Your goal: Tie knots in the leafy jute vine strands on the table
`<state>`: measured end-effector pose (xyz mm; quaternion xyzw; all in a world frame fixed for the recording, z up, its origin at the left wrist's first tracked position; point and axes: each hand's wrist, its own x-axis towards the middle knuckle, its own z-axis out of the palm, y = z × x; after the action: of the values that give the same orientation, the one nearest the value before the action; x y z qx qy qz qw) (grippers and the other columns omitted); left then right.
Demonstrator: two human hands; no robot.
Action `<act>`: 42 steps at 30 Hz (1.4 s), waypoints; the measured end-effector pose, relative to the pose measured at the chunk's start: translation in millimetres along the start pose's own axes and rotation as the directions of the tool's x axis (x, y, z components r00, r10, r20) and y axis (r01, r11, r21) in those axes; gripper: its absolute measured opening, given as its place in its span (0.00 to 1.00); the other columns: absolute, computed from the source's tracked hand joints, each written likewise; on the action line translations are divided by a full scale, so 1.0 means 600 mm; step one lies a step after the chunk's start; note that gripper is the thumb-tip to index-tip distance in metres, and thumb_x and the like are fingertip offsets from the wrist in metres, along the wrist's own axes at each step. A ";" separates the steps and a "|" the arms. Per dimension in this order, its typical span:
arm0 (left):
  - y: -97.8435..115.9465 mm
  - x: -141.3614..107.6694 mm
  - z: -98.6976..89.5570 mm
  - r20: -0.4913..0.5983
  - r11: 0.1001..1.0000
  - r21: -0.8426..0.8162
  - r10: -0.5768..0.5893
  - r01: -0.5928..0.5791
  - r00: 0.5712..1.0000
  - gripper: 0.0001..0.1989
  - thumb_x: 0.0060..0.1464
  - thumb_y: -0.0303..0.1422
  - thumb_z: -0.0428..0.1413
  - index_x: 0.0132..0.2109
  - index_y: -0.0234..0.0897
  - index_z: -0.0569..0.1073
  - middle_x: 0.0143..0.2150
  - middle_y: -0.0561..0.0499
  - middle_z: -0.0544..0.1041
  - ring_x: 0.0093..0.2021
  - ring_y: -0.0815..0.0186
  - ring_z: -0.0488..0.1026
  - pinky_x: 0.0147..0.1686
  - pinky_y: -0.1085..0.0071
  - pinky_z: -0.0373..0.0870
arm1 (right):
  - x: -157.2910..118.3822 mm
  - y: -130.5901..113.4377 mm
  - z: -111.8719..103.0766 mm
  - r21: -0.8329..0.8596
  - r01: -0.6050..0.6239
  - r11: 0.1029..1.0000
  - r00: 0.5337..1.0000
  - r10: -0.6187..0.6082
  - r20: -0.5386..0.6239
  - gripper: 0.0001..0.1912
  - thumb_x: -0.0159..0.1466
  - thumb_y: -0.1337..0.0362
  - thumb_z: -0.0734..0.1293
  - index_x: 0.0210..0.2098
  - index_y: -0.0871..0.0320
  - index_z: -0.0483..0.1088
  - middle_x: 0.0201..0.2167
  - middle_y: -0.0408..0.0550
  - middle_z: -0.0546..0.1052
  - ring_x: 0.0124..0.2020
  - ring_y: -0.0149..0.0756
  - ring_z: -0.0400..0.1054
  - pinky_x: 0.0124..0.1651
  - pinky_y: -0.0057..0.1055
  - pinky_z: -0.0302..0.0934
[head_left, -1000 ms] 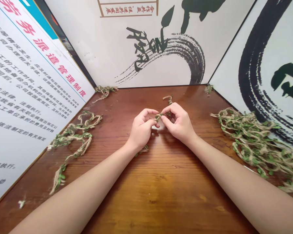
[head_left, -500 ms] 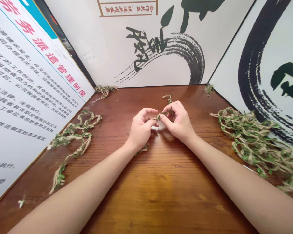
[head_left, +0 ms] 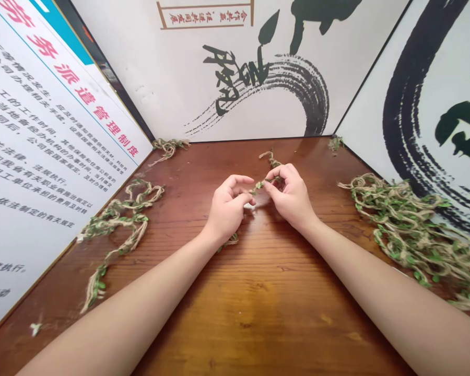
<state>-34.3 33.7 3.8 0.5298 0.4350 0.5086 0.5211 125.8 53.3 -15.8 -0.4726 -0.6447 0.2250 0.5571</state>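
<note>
A thin twine strand with small green leaves (head_left: 259,185) stretches between my two hands above the middle of the brown wooden table. My left hand (head_left: 229,206) pinches it between thumb and fingers; a short leafy end shows below the palm. On the other side, my right hand (head_left: 289,193) grips the same strand with thumb and forefinger, and its far end curls out onto the table past the fingers. A small gap with leaves showing separates the fingertips. The parts of the strand inside both palms are hidden.
On the right lies a large heap of leafy twine (head_left: 411,230). Looser leafy twine (head_left: 121,219) lies on the left. Small bunches sit at the back left (head_left: 170,148) and back right (head_left: 336,142). A white scrap (head_left: 35,328) is at the near left. Printed panels (head_left: 238,68) enclose the table (head_left: 243,313).
My right hand has shifted slightly right, away from the left fingertips, so more of the leafy strand shows between them. My left hand has barely moved.
</note>
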 end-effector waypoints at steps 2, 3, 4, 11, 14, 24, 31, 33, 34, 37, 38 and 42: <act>0.000 0.000 0.000 0.002 1.000 0.004 0.000 0.000 1.000 0.14 0.44 0.28 0.58 0.42 0.38 0.73 0.25 0.54 0.76 0.21 0.69 0.67 0.18 0.73 0.61 | 0.001 0.000 0.000 -0.006 -0.001 1.000 1.000 0.001 -0.011 0.05 0.60 0.70 0.69 0.31 0.55 0.69 0.35 0.44 0.68 0.31 0.32 0.62 0.38 0.34 0.63; 0.001 0.000 0.000 0.006 1.000 0.007 0.001 -0.001 1.000 0.14 0.44 0.29 0.58 0.42 0.38 0.73 0.25 0.54 0.76 0.21 0.69 0.67 0.18 0.73 0.61 | 0.001 0.000 0.000 -0.011 0.000 1.000 1.000 0.000 -0.016 0.05 0.60 0.70 0.69 0.31 0.55 0.69 0.35 0.44 0.68 0.32 0.32 0.62 0.39 0.34 0.63; 0.001 0.000 0.001 0.010 1.000 0.010 0.001 -0.001 1.000 0.14 0.44 0.29 0.58 0.42 0.37 0.73 0.25 0.54 0.76 0.21 0.69 0.67 0.18 0.74 0.61 | 0.001 -0.001 0.000 -0.017 -0.001 1.000 1.000 0.001 -0.022 0.05 0.60 0.70 0.69 0.31 0.55 0.69 0.35 0.45 0.68 0.32 0.32 0.63 0.39 0.34 0.63; 0.007 -0.001 0.003 0.049 1.000 0.014 -0.024 0.023 0.998 0.14 0.46 0.29 0.59 0.43 0.36 0.72 0.24 0.54 0.75 0.18 0.72 0.65 0.16 0.76 0.57 | 0.001 -0.005 -0.002 -0.063 -0.053 0.997 0.994 0.047 -0.100 0.05 0.60 0.69 0.69 0.30 0.56 0.69 0.34 0.44 0.69 0.32 0.32 0.64 0.40 0.33 0.64; 0.007 -0.001 0.003 0.054 0.999 0.030 -0.020 0.019 0.998 0.14 0.47 0.28 0.59 0.44 0.35 0.72 0.25 0.54 0.76 0.20 0.72 0.67 0.18 0.76 0.60 | 0.003 -0.002 -0.001 -0.052 -0.064 0.997 0.992 0.058 -0.110 0.04 0.59 0.69 0.69 0.29 0.56 0.70 0.34 0.44 0.69 0.31 0.32 0.64 0.40 0.33 0.64; 0.005 -0.004 0.006 -0.004 0.992 0.112 -0.049 0.049 0.999 0.21 0.53 0.26 0.57 0.54 0.36 0.66 0.29 0.55 0.77 0.17 0.74 0.66 0.16 0.77 0.60 | -0.010 -0.015 -0.004 0.162 -0.095 0.982 0.988 0.074 0.132 0.18 0.62 0.68 0.65 0.51 0.54 0.74 0.50 0.50 0.79 0.19 0.24 0.60 0.23 0.30 0.58; 0.000 -0.003 0.000 0.005 0.992 0.122 -0.030 0.029 1.000 0.25 0.52 0.26 0.57 0.57 0.35 0.65 0.26 0.58 0.75 0.16 0.74 0.64 0.17 0.77 0.59 | -0.007 -0.010 0.000 0.132 0.015 0.991 0.939 -0.060 0.340 0.08 0.64 0.66 0.66 0.39 0.57 0.77 0.42 0.50 0.80 0.28 0.31 0.70 0.34 0.33 0.66; 0.000 -0.004 0.000 0.016 0.991 0.128 -0.030 0.027 0.999 0.28 0.51 0.26 0.58 0.59 0.36 0.64 0.26 0.58 0.75 0.17 0.74 0.65 0.17 0.77 0.60 | -0.004 -0.007 0.000 0.087 0.038 0.995 0.934 -0.067 0.352 0.07 0.65 0.68 0.65 0.38 0.57 0.77 0.32 0.47 0.79 0.31 0.34 0.71 0.36 0.34 0.66; 0.001 -0.004 -0.001 0.020 0.990 0.135 -0.035 0.032 0.999 0.28 0.51 0.26 0.58 0.60 0.36 0.64 0.27 0.58 0.76 0.17 0.73 0.65 0.17 0.77 0.60 | -0.004 -0.006 0.000 0.061 0.059 0.996 0.934 -0.077 0.349 0.08 0.65 0.69 0.65 0.37 0.57 0.77 0.31 0.46 0.78 0.31 0.35 0.71 0.37 0.34 0.65; 0.001 -0.004 0.000 0.021 0.982 0.182 -0.052 0.048 0.998 0.26 0.52 0.27 0.58 0.59 0.36 0.66 0.29 0.55 0.78 0.18 0.73 0.65 0.19 0.75 0.60 | -0.003 -0.002 -0.001 -0.029 0.141 0.990 0.948 -0.127 0.290 0.09 0.65 0.71 0.64 0.35 0.57 0.77 0.31 0.46 0.76 0.32 0.34 0.70 0.37 0.33 0.64; 0.001 -0.004 0.000 0.021 0.977 0.208 -0.056 0.050 0.998 0.25 0.52 0.28 0.58 0.58 0.35 0.67 0.29 0.55 0.78 0.18 0.73 0.65 0.19 0.75 0.60 | -0.003 -0.001 -0.001 -0.055 0.159 0.986 0.955 -0.140 0.263 0.09 0.65 0.72 0.64 0.35 0.57 0.77 0.32 0.47 0.76 0.32 0.34 0.70 0.38 0.33 0.64; 0.000 -0.003 0.001 0.037 0.948 0.315 -0.058 0.043 0.998 0.14 0.59 0.35 0.57 0.50 0.34 0.75 0.23 0.54 0.75 0.20 0.70 0.65 0.22 0.73 0.61 | -0.001 0.005 0.000 -0.083 0.125 0.989 0.987 -0.115 0.110 0.08 0.65 0.71 0.64 0.38 0.57 0.75 0.36 0.49 0.78 0.38 0.38 0.72 0.43 0.36 0.66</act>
<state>-33.7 31.9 4.0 0.6063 0.5117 0.4071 0.4527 127.1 54.2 -18.8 -0.4451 -0.7097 0.1863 0.5132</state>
